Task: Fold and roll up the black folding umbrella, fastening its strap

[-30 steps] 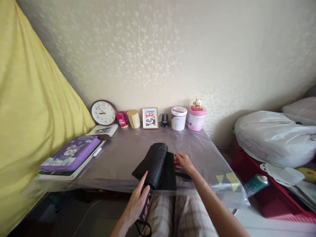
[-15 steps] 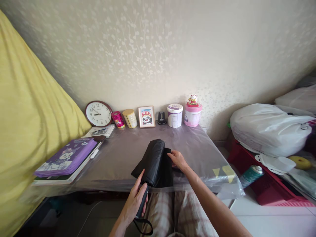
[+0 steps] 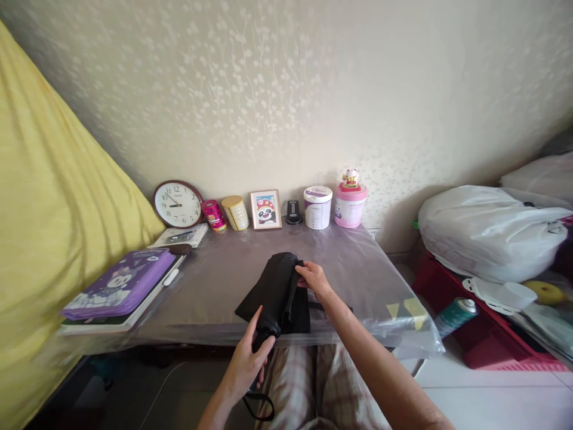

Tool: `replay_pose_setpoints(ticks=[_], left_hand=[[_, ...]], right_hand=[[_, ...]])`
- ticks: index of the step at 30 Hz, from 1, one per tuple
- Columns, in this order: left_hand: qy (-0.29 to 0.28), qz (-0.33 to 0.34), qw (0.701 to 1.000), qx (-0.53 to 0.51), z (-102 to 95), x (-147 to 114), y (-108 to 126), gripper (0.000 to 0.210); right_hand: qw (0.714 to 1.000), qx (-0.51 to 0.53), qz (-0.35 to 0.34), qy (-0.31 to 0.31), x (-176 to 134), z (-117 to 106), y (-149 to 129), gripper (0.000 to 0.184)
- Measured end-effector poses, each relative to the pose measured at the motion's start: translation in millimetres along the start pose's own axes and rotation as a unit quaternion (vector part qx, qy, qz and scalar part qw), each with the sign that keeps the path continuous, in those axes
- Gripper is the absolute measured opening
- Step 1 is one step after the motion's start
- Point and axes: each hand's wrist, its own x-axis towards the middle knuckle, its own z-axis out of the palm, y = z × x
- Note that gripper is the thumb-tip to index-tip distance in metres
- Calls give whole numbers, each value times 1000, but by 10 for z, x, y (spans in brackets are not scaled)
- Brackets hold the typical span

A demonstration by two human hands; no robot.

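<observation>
A folded black umbrella [image 3: 274, 280] lies tilted over the front of the table, its canopy loosely gathered with flaps spreading on both sides. My left hand [image 3: 246, 361] is closed around its handle, and a black wrist strap hangs below. Near the top right of the canopy, my right hand [image 3: 314, 278] pinches an edge of the black fabric between thumb and fingers. A dark strip, perhaps a strap, shows on the table beneath my right forearm. Most of the handle is hidden by my left hand.
Along the wall stand a clock [image 3: 178, 204], a pink can [image 3: 213, 215], a yellow can [image 3: 236, 213], a picture frame [image 3: 266, 210] and two tubs. A purple folder [image 3: 119, 283] lies on books at left. A red basket [image 3: 492, 340] and spray can [image 3: 456, 316] are right of the table [image 3: 358, 263].
My right hand has moved slightly left and up, drawing the fabric edge over the canopy's right side. My left hand still holds the handle, its fingers a little higher up.
</observation>
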Motion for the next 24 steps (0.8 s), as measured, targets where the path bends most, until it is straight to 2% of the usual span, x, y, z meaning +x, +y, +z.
replay_pose_setpoints(ticks=[5, 9, 11, 14, 16, 20, 22, 24], left_hand=[[9, 15, 1000, 15, 24, 8, -6, 74], [-3, 13, 1000, 19, 22, 43, -70, 76], [-5, 11, 1000, 12, 19, 60, -102, 76], [-6, 4, 1000, 7, 14, 71, -121, 74], [-10, 3, 1000, 5, 12, 70, -117, 73], [-13, 1, 1000, 9, 16, 63, -112, 76], [-11, 5, 1000, 15, 22, 60, -116, 78], [-7, 22, 999, 24, 31, 56, -121, 80]], right_hand=[[1000, -7, -13, 1, 72, 96, 46, 8], [1000, -14, -25, -10, 96, 124, 106, 17], [997, -26, -63, -30, 92, 125, 149, 22], [981, -87, -167, -56, 30, 127, 216, 25], [953, -159, -249, -58, -62, 131, 259, 21], [858, -310, -404, -68, -311, 152, 340, 20], [819, -358, -442, -75, -414, 168, 375, 28], [792, -398, -454, -86, -483, 188, 396, 35]])
